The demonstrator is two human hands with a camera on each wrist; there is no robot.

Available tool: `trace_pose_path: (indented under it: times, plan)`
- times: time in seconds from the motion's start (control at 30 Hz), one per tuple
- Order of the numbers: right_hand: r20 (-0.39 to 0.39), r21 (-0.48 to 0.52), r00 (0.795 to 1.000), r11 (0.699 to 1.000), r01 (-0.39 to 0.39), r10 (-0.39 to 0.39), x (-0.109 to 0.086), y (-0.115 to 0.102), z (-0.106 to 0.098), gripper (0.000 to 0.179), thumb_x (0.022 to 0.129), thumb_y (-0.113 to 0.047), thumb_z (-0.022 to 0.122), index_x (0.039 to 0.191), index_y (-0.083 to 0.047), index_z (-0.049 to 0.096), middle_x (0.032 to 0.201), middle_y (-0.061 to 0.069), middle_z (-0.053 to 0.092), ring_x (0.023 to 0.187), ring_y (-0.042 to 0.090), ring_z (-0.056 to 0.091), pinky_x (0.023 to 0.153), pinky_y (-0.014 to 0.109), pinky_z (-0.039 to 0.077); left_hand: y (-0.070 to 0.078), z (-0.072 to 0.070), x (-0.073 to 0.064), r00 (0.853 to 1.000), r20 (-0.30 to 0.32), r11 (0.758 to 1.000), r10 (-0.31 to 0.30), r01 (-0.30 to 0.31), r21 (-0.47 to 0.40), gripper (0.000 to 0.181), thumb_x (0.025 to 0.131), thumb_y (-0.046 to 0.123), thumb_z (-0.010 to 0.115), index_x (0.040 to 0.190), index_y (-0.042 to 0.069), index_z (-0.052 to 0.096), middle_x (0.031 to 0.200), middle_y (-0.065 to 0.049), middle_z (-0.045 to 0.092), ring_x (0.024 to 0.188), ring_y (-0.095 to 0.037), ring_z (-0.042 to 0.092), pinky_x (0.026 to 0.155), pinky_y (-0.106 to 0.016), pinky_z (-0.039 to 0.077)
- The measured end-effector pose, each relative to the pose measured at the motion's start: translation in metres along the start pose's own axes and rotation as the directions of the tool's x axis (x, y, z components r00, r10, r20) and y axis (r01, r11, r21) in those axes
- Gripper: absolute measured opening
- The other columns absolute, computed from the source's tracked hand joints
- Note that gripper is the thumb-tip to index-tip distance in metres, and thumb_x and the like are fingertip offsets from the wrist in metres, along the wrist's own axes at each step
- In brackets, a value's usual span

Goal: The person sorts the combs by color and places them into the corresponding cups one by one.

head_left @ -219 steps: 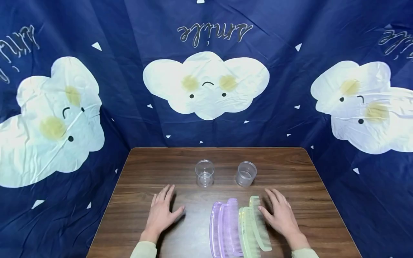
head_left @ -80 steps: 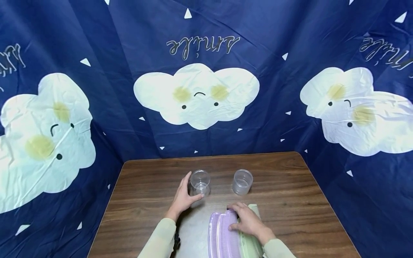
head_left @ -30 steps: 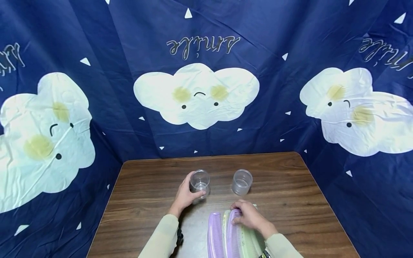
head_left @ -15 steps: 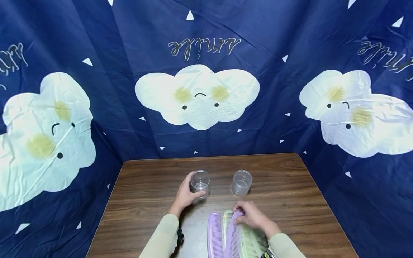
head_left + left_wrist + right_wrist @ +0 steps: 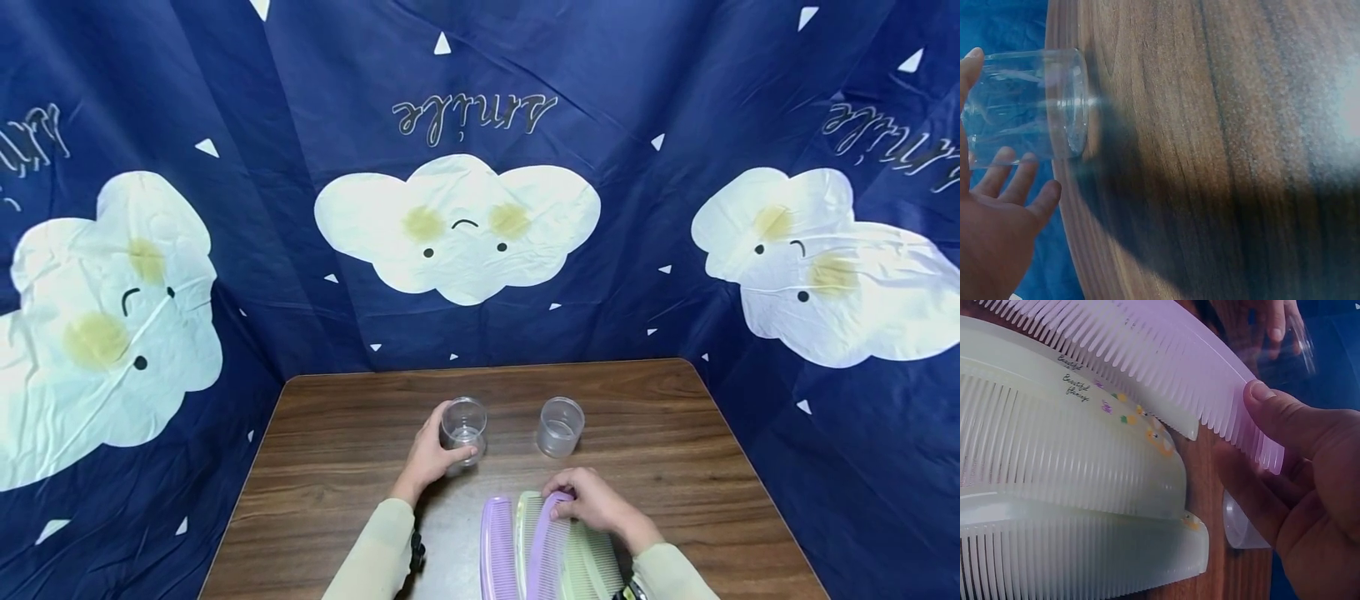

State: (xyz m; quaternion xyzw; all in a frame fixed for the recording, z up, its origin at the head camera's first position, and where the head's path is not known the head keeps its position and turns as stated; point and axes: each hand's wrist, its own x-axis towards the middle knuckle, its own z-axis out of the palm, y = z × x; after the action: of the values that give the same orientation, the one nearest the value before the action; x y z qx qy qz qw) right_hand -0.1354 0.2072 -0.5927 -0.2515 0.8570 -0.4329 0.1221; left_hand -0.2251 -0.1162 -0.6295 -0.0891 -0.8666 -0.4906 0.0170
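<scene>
My left hand (image 5: 431, 457) holds the left clear plastic cup (image 5: 464, 423), thumb on its near side and the other fingers around its far left. In the left wrist view, that cup (image 5: 1029, 103) stands at the table's far edge. My right hand (image 5: 596, 502) pinches the end of a purple comb (image 5: 542, 554) between thumb and fingers. The right wrist view shows this purple comb (image 5: 1172, 353) raised over light green combs (image 5: 1085, 444) with printed flowers. A second purple comb (image 5: 496, 546) lies at the left of the row, a green comb (image 5: 522, 521) beside it.
Another clear cup (image 5: 560, 427) stands to the right of the held one. More green combs (image 5: 588, 562) lie below my right hand. The wooden table (image 5: 315, 467) is enclosed by a blue curtain (image 5: 277, 275) with white clouds.
From resting apart, my left hand has moved to the left cup and my right onto the combs. A green comb now shows between purple ones; the pinched purple comb's end has risen and shifted right.
</scene>
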Motion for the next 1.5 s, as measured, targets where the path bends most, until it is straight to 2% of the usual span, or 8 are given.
trace_pose_path:
  times: [0.1,0.23,0.57,0.77,0.97,1.23,1.5]
  plan:
    - [0.006,0.049,0.999,0.998,-0.037,0.037,-0.002,-0.003,-0.003,0.024,0.076,-0.011,0.079,0.098,-0.006,0.072,0.090,0.005,0.070,0.065,0.008,0.060,0.049,0.025,0.055,0.000,0.000,0.000,1.000,0.001,1.000,0.001,-0.001,0.001,0.098,0.061,0.044,0.090,0.143,0.036,0.038,0.133,-0.003,0.055,0.119,-0.023,0.054,0.101,-0.047,0.043]
    - [0.005,0.065,0.998,0.995,-0.070,0.070,-0.004,-0.007,-0.008,0.022,0.076,-0.011,0.079,0.097,-0.007,0.072,0.086,0.003,0.069,0.061,0.004,0.058,0.048,0.030,0.056,-0.001,0.000,0.000,1.000,-0.003,1.000,0.010,-0.010,-0.011,0.098,0.060,0.046,0.090,0.143,0.035,0.038,0.133,-0.003,0.055,0.118,-0.024,0.054,0.101,-0.048,0.043]
    - [-0.015,0.111,0.997,0.991,-0.068,0.070,-0.007,-0.017,-0.022,0.017,0.078,-0.010,0.078,0.093,-0.011,0.071,0.079,0.003,0.064,0.060,0.005,0.058,0.048,0.032,0.056,0.000,-0.002,0.000,1.000,0.004,1.000,0.008,-0.008,-0.027,0.098,0.061,0.044,0.090,0.144,0.034,0.038,0.133,-0.004,0.055,0.119,-0.025,0.054,0.101,-0.049,0.042]
    - [-0.037,0.170,0.998,0.984,-0.053,0.060,-0.008,-0.022,-0.031,0.019,0.079,-0.011,0.077,0.096,-0.007,0.070,0.084,0.007,0.066,0.063,0.007,0.060,0.051,0.039,0.057,0.001,-0.001,0.002,1.000,-0.005,0.999,0.006,-0.006,-0.038,0.097,0.062,0.038,0.091,0.143,0.034,0.038,0.133,-0.004,0.055,0.118,-0.025,0.054,0.101,-0.048,0.042]
    - [-0.051,0.197,0.994,0.977,-0.085,0.097,-0.009,-0.027,-0.036,0.019,0.080,-0.013,0.077,0.098,-0.009,0.071,0.086,0.007,0.067,0.064,0.010,0.062,0.055,0.046,0.057,0.000,0.001,0.004,1.000,-0.026,0.998,0.015,-0.017,-0.063,0.097,0.060,0.035,0.093,0.142,0.031,0.042,0.131,-0.007,0.057,0.117,-0.027,0.055,0.098,-0.048,0.044]
    - [-0.086,0.202,0.992,0.976,-0.075,0.094,-0.011,-0.031,-0.039,0.019,0.080,-0.016,0.077,0.097,-0.011,0.070,0.085,0.006,0.068,0.066,0.011,0.064,0.053,0.035,0.058,-0.003,0.003,0.001,0.999,-0.022,0.996,0.024,-0.026,-0.083,0.096,0.060,0.036,0.092,0.142,0.027,0.042,0.133,-0.009,0.055,0.119,-0.028,0.054,0.098,-0.049,0.045]
    - [-0.115,0.256,0.991,0.966,-0.035,0.066,-0.010,-0.037,-0.043,0.022,0.082,-0.012,0.076,0.102,-0.007,0.069,0.090,0.011,0.069,0.069,0.014,0.066,0.055,0.036,0.059,-0.004,0.006,0.000,0.999,-0.029,0.981,0.023,-0.029,-0.191,0.097,0.060,0.024,0.094,0.142,0.020,0.042,0.134,-0.014,0.055,0.121,-0.035,0.053,0.102,-0.049,0.040]
